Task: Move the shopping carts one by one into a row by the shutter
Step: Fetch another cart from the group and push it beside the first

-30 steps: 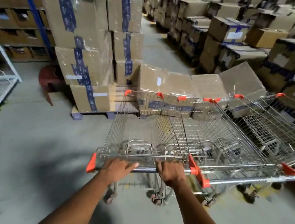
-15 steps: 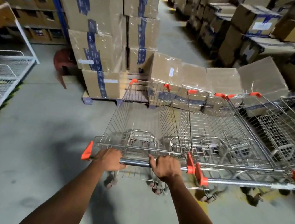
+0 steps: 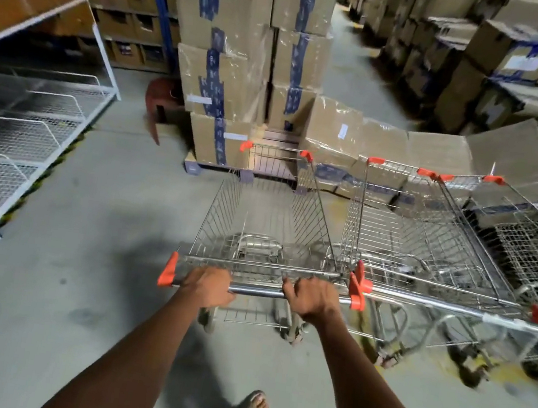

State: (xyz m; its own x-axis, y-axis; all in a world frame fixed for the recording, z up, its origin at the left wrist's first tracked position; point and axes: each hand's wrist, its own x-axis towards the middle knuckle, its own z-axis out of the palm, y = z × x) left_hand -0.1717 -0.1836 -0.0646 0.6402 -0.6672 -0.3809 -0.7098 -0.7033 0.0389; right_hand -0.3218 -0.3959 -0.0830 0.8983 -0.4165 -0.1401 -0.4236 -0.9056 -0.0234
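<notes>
The empty steel-wire shopping cart with orange corner caps [image 3: 269, 217] is held at its chrome handle bar [image 3: 257, 291]; left hand [image 3: 209, 286] and right hand [image 3: 311, 300] are curled round it. It stands on grey concrete floor [image 3: 86, 212], just beside a second wire cart [image 3: 428, 240]. Judged light, rigid, free-rolling; the bar is the hold point.

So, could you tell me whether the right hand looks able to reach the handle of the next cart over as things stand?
Probably yes. The right hand grips the held cart's handle near its right end, and the neighbouring cart's handle starts just past the orange end caps, with nothing between. It would have to let go first.
</notes>
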